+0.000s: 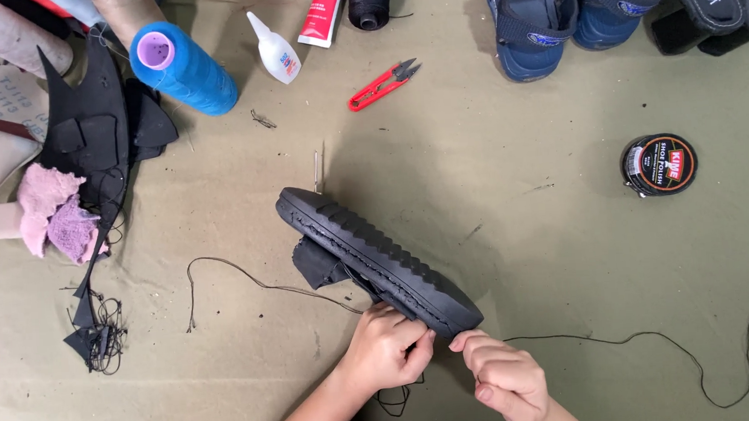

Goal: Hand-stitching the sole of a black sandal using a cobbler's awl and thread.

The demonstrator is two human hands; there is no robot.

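Observation:
A black shoe [368,249] lies sole-up and slanted across the middle of the olive cloth. My left hand [386,346] grips its near end, fingers curled around the edge of the ridged sole. My right hand [507,379] sits just right of it, fingertips pinched at the sole's tip, where a black thread [655,341] runs off to the right. Another length of the thread [250,281] trails left from under the shoe. A thin metal needle or awl [316,171] sticks up by the shoe's far end.
Red thread snips [382,84], a small white glue bottle [275,49], a blue thread cone [183,68], a black thread spool [369,1] and a red-white tube [323,12] lie at the back. Blue sandals [552,13], a round polish tin [659,164], black leather scraps [97,131], pink rags [54,214].

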